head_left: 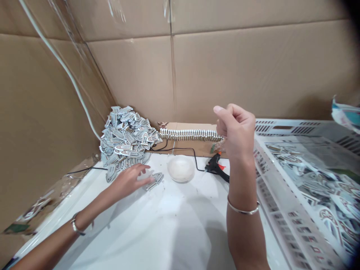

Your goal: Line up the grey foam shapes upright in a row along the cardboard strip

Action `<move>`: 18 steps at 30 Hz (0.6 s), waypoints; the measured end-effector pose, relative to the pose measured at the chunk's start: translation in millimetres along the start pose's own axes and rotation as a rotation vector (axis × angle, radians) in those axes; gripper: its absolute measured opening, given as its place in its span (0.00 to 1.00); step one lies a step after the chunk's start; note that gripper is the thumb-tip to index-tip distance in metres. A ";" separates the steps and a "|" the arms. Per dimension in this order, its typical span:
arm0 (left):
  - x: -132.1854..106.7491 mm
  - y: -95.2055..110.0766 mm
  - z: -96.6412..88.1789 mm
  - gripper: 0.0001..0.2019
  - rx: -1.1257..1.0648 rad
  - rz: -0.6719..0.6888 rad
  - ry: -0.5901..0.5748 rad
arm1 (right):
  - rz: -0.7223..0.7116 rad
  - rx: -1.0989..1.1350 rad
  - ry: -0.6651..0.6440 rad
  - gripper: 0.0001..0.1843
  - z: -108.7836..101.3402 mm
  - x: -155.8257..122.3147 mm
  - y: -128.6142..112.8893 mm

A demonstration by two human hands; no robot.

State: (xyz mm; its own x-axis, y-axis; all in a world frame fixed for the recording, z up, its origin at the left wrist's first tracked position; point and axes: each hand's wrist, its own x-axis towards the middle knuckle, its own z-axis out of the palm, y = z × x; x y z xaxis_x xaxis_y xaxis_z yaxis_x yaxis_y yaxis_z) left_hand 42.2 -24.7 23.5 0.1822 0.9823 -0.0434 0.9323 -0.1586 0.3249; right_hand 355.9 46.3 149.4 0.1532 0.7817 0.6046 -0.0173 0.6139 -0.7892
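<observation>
- We see a small grey flat piece [158, 180] lying on the white bench [135, 236], left of the bowl and just beside the near edge of the big pile
- Over its near end we find the left hand [129, 180], palm down, fingers loosely bent and parted, the thumb reaching to the piece – we cannot tell whether it touches or only hovers
- We see the right hand [237, 129] raised well apart from the piece, fingers curled in and thumb laid along the forefinger – whether anything sits inside, we cannot tell
- Each wrist, we note, wears a silvery bangle [243, 210]
- Beyond the left hand we have the heaped pile of similar grey pieces [126, 138], banked up in the corner
- To the right of the single piece we see a shallow white bowl [171, 174]
- Further right lies a black glue gun [214, 165] with orange nozzle and trigger, its handle running behind the right forearm
- At the back we see a row of thin pieces [191, 134] packed side by side, before a cardboard wall [253, 71]
- On our far right stands a white slatted crate [274, 210] holding patterned pieces [332, 198]
</observation>
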 end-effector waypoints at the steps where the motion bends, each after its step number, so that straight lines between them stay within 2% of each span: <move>1: 0.2 -7.3 -5.9 0.29 -0.007 -0.022 0.027 | 0.002 -0.006 0.001 0.28 -0.2 0.0 0.1; 3: 3.7 -26.1 -17.1 0.28 0.020 -0.067 0.084 | 0.007 -0.018 0.003 0.28 -0.2 0.1 0.3; 6: 16.9 -56.5 -26.7 0.25 0.170 -0.078 0.198 | 0.005 -0.016 0.003 0.28 1.1 0.0 0.8; 9: 34.7 -77.0 -23.3 0.20 0.350 0.084 0.246 | -0.001 -0.001 -0.010 0.28 3.2 -0.7 1.2; 12: 49.9 -83.9 -12.5 0.16 0.497 0.211 0.198 | 0.004 -0.004 -0.021 0.28 5.4 -1.9 1.5; 15: 59.2 -83.5 -4.5 0.16 0.569 0.235 0.172 | 0.005 -0.007 -0.023 0.28 7.2 -3.1 1.6; 18: 62.5 -80.9 -5.5 0.15 0.553 0.241 0.162 | 0.011 0.005 -0.042 0.28 8.9 -4.0 0.9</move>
State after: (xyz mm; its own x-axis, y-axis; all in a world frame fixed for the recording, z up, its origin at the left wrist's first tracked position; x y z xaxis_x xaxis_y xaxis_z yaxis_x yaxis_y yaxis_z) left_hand -23.6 50.1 -0.3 0.3981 0.9084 0.1279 0.9026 -0.3629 -0.2317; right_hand 346.4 44.7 147.2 0.1117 0.7920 0.6002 -0.0235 0.6059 -0.7952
